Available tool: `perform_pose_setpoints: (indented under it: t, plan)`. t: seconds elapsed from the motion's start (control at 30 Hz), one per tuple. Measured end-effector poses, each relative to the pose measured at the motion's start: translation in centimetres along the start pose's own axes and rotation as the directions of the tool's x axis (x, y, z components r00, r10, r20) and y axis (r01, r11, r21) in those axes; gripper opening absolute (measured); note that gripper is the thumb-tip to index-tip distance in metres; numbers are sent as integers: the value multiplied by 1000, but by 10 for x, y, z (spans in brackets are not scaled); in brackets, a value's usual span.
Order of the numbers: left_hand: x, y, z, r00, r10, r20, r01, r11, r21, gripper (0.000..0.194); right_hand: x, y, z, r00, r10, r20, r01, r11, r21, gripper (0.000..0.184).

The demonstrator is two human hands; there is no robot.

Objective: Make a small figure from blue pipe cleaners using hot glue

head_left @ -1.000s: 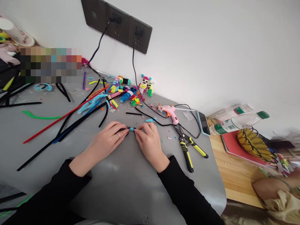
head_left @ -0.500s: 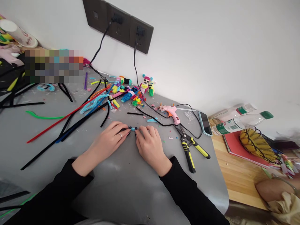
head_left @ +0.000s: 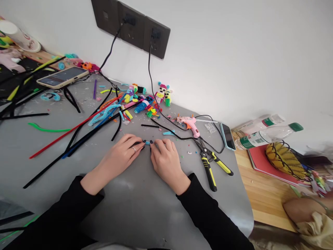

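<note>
Between my two hands, just above the grey table (head_left: pixel 140 208), is a short light blue piece of pipe cleaner (head_left: pixel 147 142). My left hand (head_left: pixel 125 152), with a ring on one finger, pinches its left end. My right hand (head_left: pixel 166 156) pinches the other end. Only the middle of the piece shows; the fingertips cover the rest. Beyond the hands lie a short black pipe cleaner (head_left: pixel 150 126) and a light blue scrap (head_left: pixel 169 132). To the right of my right hand rest pliers (head_left: pixel 210 158) with black and yellow handles, their jaws pointing away.
A pink glue gun (head_left: pixel 191 125) lies behind the pliers, its cord running to the wall socket (head_left: pixel 156 38). Small pipe-cleaner figures (head_left: pixel 161 93) stand by the wall. Long pipe cleaners (head_left: pixel 78 125) spread leftward. Phones (head_left: pixel 228 136) and plastic bottles (head_left: pixel 267 136) are farther out. Someone's arm (head_left: pixel 299 211) shows at right.
Both hands stay almost still, holding the blue piece in the same spot. At the upper left, a phone is now visible where the earlier view was blurred out.
</note>
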State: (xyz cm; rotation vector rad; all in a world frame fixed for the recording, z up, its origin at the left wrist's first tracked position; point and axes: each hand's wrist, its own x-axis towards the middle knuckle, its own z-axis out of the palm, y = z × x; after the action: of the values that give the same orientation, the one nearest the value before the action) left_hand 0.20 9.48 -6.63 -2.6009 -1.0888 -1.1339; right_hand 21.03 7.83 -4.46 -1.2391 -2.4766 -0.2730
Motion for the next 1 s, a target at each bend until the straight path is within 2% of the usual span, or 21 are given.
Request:
perform_pose_setpoints:
  t: [0.3, 0.47, 0.73, 1.0]
  plan:
    - [0, 1, 0, 1000, -14, -5, 14, 1000, -14, 22, 0, -1, 1, 1000, -2, -21, 2, 1000, -7, 23]
    - [-3, -1, 2, 998, -62, 2, 62, 996, -60, 26, 0, 0, 1, 1000, 12, 16, -12, 1000, 4, 23]
    - [-4, 0, 3, 999, -48, 19, 49, 999, -19, 25, 1, -1, 1, 1000, 19, 10, -19, 1000, 2, 25]
    - [-4, 1, 4, 997, -77, 19, 78, 995, -58, 27, 0, 0, 2, 1000, 19, 8, -19, 1000, -3, 24]
